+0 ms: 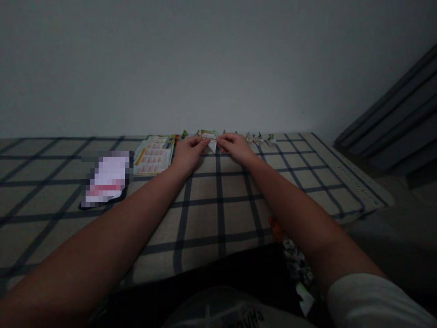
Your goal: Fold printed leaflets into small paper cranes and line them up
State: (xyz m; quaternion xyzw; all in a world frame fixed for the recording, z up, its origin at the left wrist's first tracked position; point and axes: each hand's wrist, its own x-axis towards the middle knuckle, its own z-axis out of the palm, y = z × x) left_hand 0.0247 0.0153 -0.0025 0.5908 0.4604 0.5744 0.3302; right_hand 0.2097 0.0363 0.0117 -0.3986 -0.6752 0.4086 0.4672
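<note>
Near the far edge of the table, both my hands pinch a small piece of folded printed paper [212,145] that ends in a white point facing me. My left hand [187,152] has its thumb and fingers closed on the left side of it. The fingertips of my right hand [237,146] are closed at its right side. Just above the point shows a green and white printed part [208,134]; whether it belongs to the same piece I cannot tell. Small folded paper shapes [258,138] stand in a row along the wall, partly hidden behind my hands.
A printed leaflet [155,156] lies left of my left hand. Nearer me is a phone [107,175] with a lit, blurred screen. A checked cloth [201,214] covers the table, which meets a plain wall [218,68]. Many small folded pieces [298,264] lie below my right forearm.
</note>
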